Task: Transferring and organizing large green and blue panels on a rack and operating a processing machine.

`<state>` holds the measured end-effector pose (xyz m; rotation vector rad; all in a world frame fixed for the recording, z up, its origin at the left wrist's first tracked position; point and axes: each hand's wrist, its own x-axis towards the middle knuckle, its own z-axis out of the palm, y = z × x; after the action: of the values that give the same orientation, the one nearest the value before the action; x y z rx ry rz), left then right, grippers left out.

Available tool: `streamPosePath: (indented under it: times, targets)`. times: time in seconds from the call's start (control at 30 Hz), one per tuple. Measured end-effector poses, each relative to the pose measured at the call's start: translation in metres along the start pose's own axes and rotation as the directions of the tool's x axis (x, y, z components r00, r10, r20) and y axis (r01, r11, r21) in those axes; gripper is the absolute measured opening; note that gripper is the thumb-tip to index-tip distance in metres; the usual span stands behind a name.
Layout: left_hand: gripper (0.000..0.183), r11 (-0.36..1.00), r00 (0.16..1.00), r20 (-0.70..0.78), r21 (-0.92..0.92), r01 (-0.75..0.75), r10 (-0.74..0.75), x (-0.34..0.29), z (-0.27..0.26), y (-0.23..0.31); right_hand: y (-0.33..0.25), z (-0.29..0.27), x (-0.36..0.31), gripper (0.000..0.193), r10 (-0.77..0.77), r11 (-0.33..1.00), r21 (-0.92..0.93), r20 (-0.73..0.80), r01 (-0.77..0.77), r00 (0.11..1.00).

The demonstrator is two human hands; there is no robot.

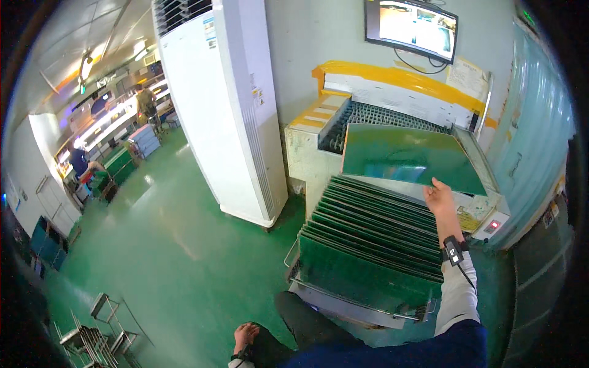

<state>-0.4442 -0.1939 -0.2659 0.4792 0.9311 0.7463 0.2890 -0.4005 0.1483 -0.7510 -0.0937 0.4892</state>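
My right hand [438, 195] pinches the near edge of a flat green panel [405, 153], which looks like a circuit board. The panel's far part lies over the roller bed [353, 119] of a cream-coloured machine. Below it stands a rack [362, 299] packed with several similar upright green panels [368, 264], set close together and leaning. My left hand [246, 336] rests by my knee with its fingers curled, holding nothing I can see. A small dark device is strapped on my right wrist.
A tall white air conditioner [227, 116] stands left of the machine [300, 153]. A screen [411, 29] hangs above. Clear plastic curtains [534, 135] hang at the right. Metal racks [95, 340] stand at lower left. Other people [80, 161] sit at lit benches far left.
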Motion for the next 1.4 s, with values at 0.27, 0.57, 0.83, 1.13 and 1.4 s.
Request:
streamPosePath:
  times: [0.27, 0.57, 0.83, 1.13, 1.4]
  targets:
    - [0.018, 0.975, 0.978, -0.206, 0.213, 0.069, -0.024, -0.015, 0.06, 0.008, 0.014, -0.003, 0.062, 0.024, -0.11, 0.992, 0.072, 0.052, 0.106, 0.993]
    - [0.019, 0.498, 0.982, 0.002, 0.862, -0.099, 0.191, -0.082, 0.115, 0.042, 0.012, 0.021, 0.117, 0.043, 0.27, 0.798, -0.568, 0.04, -0.2, 0.962]
    - [0.016, 0.481, 0.984, 0.066, 0.866, -0.141, 0.168, -0.07, 0.113, 0.034, 0.042, 0.039, 0.107, 0.053, -0.254, -0.559, -0.79, 0.453, 0.253, 0.854]
    - [0.05, 0.803, 0.976, -0.202, 0.566, 0.186, -0.083, -0.071, 0.108, 0.036, 0.024, 0.05, 0.16, 0.063, -0.127, -0.54, -0.811, 0.343, 0.225, 0.931]
    - [0.038, 0.792, 0.974, -0.196, 0.575, 0.208, -0.114, -0.065, 0.115, 0.04, 0.018, 0.06, 0.167, 0.062, -0.096, -0.615, -0.761, 0.334, 0.208, 0.938]
